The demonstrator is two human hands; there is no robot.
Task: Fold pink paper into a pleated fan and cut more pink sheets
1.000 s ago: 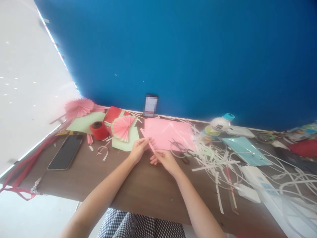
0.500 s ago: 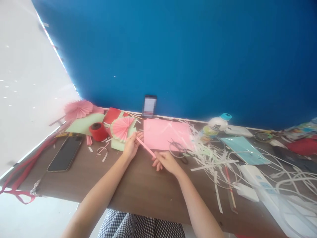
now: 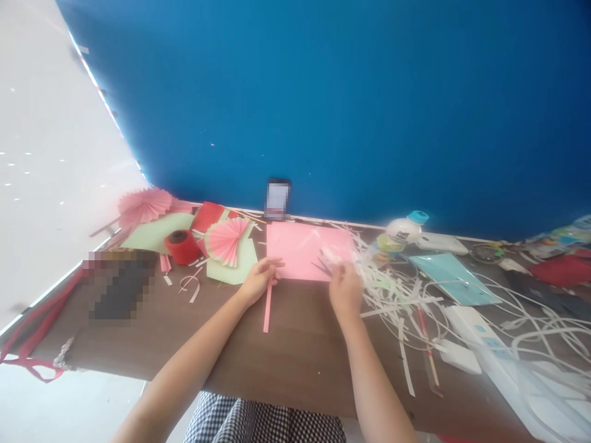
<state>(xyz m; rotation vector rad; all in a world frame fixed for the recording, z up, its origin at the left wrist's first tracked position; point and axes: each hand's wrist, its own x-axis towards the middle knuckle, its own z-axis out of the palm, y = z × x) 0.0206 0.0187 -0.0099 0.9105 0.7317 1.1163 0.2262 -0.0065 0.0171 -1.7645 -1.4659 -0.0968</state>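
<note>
My left hand (image 3: 258, 280) is closed in a pinch on the top end of a narrow pink paper strip (image 3: 266, 309), which hangs down toward me over the brown table (image 3: 286, 360). My right hand (image 3: 345, 288) is blurred by motion and lies over the handles of a pair of scissors (image 3: 321, 266). Only the blades show, pointing left over the lower edge of a flat pink paper sheet (image 3: 295, 249). I cannot make out its fingers.
On the left are a red tape roll (image 3: 182, 244), two pink paper fans (image 3: 227, 239) on green paper, and a flat phone (image 3: 122, 286). Another phone (image 3: 277, 198) leans on the blue wall. To the right lie white paper strips (image 3: 401, 298), a glue bottle (image 3: 401, 232), a teal sheet (image 3: 450, 277) and cables.
My right hand let go of the pink strip and moved right and away onto the scissors. The strip swung from slanting between both hands to hanging from my left hand.
</note>
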